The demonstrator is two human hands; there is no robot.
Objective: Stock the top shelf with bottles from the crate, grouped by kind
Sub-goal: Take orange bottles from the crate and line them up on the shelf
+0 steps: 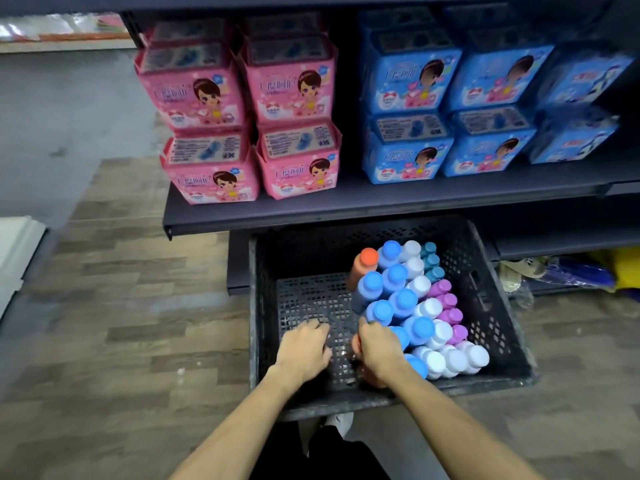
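A black plastic crate (498,306) stands on the floor under the shelves. Its right half holds upright bottles in rows: blue-capped (401,299), white-capped (429,308), purple-capped (450,315), teal-capped (431,261) and one orange bottle (365,263) at the back. My right hand (379,348) is curled round an orange bottle (356,342) near the crate's front, which it mostly hides. My left hand (304,348) hovers over the crate's bare left floor, fingers loosely bent, holding nothing. The top shelf is out of view.
Above the crate, a dark shelf (346,207) carries stacked pink packs (214,98) on the left and blue packs (412,84) on the right. Bagged goods (561,271) lie on the lowest shelf to the right. Wood-patterned floor (138,306) spreads to the left.
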